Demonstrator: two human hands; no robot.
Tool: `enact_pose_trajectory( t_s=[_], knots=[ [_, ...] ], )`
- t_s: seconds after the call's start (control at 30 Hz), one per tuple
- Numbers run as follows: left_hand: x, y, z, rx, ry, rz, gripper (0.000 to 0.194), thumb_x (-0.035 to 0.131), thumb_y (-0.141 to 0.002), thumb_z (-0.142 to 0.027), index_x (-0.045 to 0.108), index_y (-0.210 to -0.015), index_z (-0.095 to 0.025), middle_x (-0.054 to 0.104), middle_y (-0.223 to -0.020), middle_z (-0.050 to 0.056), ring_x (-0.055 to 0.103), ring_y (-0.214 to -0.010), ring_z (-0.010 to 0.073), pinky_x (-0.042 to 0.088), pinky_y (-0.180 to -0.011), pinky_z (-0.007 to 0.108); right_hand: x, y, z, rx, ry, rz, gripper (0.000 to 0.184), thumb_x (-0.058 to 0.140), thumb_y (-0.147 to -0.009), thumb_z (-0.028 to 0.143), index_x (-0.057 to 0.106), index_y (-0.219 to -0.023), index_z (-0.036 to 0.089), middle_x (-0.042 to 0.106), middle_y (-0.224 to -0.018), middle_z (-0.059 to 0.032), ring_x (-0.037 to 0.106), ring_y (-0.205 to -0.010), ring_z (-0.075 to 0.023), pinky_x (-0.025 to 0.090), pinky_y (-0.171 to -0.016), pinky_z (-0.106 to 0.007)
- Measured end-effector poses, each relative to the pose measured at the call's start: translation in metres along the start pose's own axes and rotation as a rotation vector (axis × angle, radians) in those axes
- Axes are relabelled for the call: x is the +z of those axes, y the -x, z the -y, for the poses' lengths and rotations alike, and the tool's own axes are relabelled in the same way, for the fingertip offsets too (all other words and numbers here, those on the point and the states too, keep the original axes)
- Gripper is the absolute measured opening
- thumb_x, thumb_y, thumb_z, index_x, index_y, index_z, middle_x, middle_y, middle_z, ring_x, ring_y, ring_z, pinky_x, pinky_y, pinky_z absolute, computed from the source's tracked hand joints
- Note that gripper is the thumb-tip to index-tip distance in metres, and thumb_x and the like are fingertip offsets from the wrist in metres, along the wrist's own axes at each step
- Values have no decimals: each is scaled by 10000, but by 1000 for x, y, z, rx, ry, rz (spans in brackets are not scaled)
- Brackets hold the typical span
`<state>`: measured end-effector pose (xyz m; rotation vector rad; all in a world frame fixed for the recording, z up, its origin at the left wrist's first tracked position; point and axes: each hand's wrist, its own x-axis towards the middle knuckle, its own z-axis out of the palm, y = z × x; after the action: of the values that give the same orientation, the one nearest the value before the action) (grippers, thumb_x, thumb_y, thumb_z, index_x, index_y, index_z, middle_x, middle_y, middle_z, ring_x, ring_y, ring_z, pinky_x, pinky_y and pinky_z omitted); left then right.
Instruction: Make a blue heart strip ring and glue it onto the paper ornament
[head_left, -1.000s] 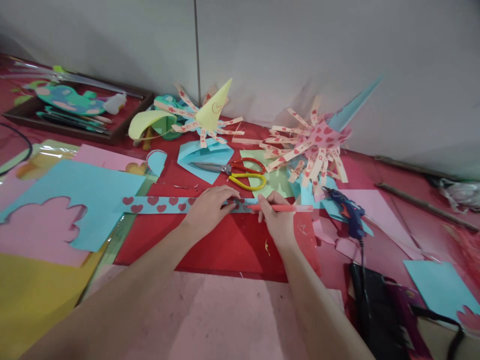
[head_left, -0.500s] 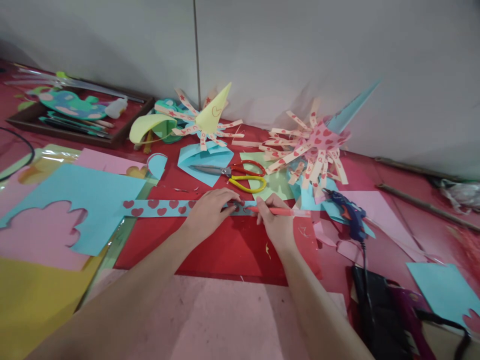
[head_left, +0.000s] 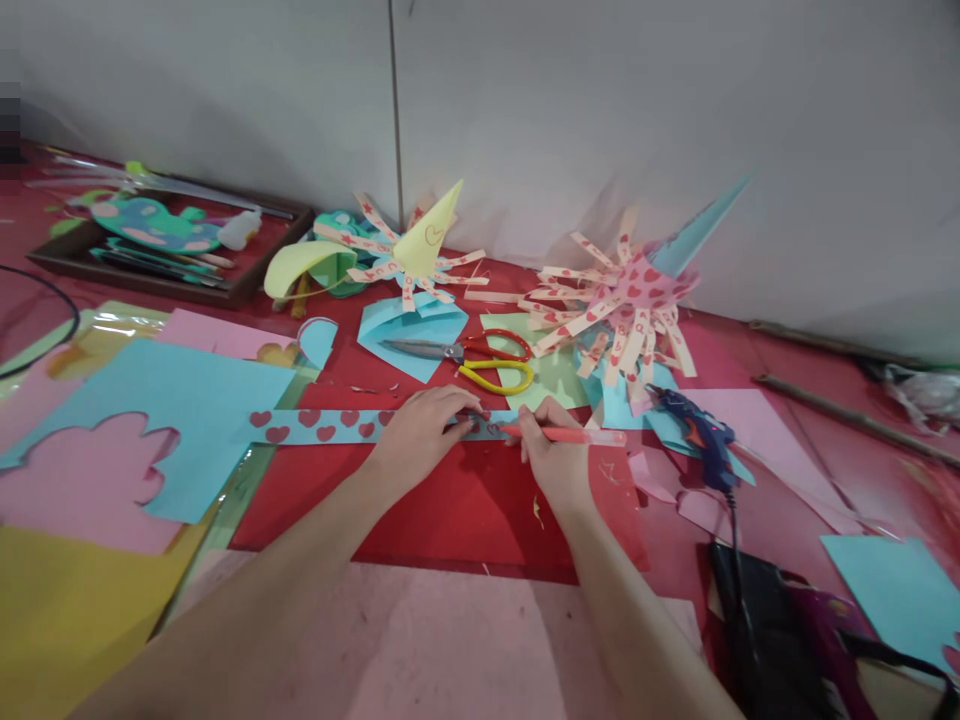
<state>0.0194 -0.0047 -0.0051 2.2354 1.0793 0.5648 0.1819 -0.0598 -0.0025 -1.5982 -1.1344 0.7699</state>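
Note:
A light-blue paper strip [head_left: 300, 427] covered with red hearts lies across a red sheet [head_left: 442, 510]. My left hand [head_left: 424, 430] rests on the strip, fingers extended over it and thumb apart, pressing it down. An orange-red felt-tip pen [head_left: 577, 435] is pinched in my right hand [head_left: 553, 455]. Its tip touches the strip beside an outlined heart just right of my left fingers. My right fingers hide part of the strip's right end. Behind both hands lie scissors [head_left: 495, 362] with one red and one yellow handle.
Two paper cone hats with fringes, one yellow [head_left: 429, 240] and one blue [head_left: 697, 235], stand near the wall. A hot glue gun [head_left: 697, 430] with a cord lies right. At left are cut paper sheets [head_left: 217, 400] and a brown tray [head_left: 255, 270] of craft supplies.
The view has shifted slightly, so everything sits a little lower. An outlined heart now shows more clearly by the pen tip. My left hand stays on the strip.

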Motion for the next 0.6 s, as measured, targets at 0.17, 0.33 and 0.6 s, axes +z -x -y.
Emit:
enact_pose_trajectory(
  t_s=[0.17, 0.33, 0.6],
  knots=[
    [0, 0, 1, 8, -11, -5, 164, 523, -836, -135, 591, -965, -210, 653, -1050, 22, 587, -1023, 175, 445, -915, 368, 0, 0, 2, 13, 5, 8, 351, 513, -803, 328, 304, -535, 240, 369, -359, 80, 578, -446, -138, 382, -420, -218],
    [1, 1, 1, 12, -12, -19, 152, 528, -840, -154, 590, -966, -212, 652, -1043, 20, 590, -1013, 172, 448, -910, 364, 0, 0, 4, 13, 9, 5, 350, 520, -791, 321, 314, -519, 241, 387, -350, 71, 558, -440, -136, 393, -432, -225],
    [3, 2, 5, 35, -29, -32, 168, 519, -841, -151, 586, -982, -213, 648, -1055, 18, 584, -1025, 167, 447, -922, 355, 1, 0, 3, -1, 15, 6, 372, 530, -787, 349, 322, -500, 236, 395, -339, 69, 506, -404, -122, 366, -434, -220]
  ],
)
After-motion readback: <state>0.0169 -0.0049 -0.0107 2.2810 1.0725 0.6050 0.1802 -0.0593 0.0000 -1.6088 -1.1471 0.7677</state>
